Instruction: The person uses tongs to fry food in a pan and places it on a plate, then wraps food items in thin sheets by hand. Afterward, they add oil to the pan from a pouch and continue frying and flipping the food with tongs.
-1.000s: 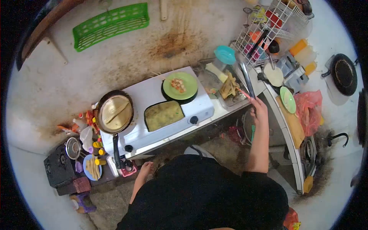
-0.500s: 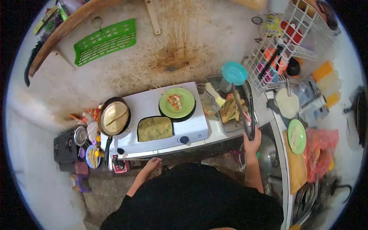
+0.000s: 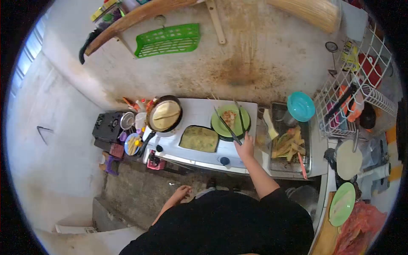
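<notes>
My right hand grips a pair of black tongs, their two arms spread apart. The tongs' tips reach over a green plate on the stove's right burner. Small orange and white food pieces lie on that plate, between the tongs' arms. My left hand hangs in front of my body, below the stove's front edge. Its fingers are loosely curled, and I see nothing in them. On the left burner sits a black frying pan holding a folded pale flatbread.
Right of the white stove, a metal tray holds yellowish fried-looking pieces and a red-handled utensil. Behind it stands a blue bowl. A white wire rack, a round pale flatbread and another green plate are farther right.
My right hand has moved the tongs left, from over the metal tray to the green plate on the stove. The camera view has shifted. My left hand stays low beside my body.
</notes>
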Demonstrator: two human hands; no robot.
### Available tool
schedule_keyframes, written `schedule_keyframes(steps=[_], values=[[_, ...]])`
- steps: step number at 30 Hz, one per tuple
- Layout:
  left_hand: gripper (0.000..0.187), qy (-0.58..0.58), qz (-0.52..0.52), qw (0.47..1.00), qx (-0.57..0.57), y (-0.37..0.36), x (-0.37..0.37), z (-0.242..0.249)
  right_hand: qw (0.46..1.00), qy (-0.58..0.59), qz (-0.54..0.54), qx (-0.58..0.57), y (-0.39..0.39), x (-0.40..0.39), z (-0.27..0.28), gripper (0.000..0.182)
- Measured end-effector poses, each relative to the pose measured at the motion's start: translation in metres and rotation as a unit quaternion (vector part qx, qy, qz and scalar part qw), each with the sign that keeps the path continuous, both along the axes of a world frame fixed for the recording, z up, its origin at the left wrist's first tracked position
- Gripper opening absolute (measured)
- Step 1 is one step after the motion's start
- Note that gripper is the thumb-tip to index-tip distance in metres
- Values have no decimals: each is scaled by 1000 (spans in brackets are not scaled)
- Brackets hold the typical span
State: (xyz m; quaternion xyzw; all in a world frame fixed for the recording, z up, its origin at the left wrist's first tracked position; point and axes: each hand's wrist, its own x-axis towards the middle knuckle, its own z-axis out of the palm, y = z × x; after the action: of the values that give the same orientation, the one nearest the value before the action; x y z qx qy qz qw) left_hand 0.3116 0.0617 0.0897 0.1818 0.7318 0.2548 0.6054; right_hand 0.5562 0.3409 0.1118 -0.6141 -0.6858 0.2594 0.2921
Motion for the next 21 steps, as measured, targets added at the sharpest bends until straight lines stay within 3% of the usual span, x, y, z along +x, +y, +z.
schedule_keyframes(steps=[5, 11, 16, 20, 21], values=[[21, -24, 103, 994, 5, -32, -10, -9, 999, -15, -21, -32, 9, -21, 10, 78], [26, -5, 62, 998, 9, -25, -24, -5, 997, -58, -42, -26, 7, -29, 5, 85], [29, 2, 7, 1000, 13, -7, -39, -18, 996, -28, -56, -70, 3, -26, 8, 91], [31, 21, -36, 999, -8, 18, -32, 8, 976, -36, -215, -19, -15, -17, 25, 100], [32, 26, -27, 999, 6, 21, -30, 10, 963, 1, -266, 50, -13, -9, 0, 101]])
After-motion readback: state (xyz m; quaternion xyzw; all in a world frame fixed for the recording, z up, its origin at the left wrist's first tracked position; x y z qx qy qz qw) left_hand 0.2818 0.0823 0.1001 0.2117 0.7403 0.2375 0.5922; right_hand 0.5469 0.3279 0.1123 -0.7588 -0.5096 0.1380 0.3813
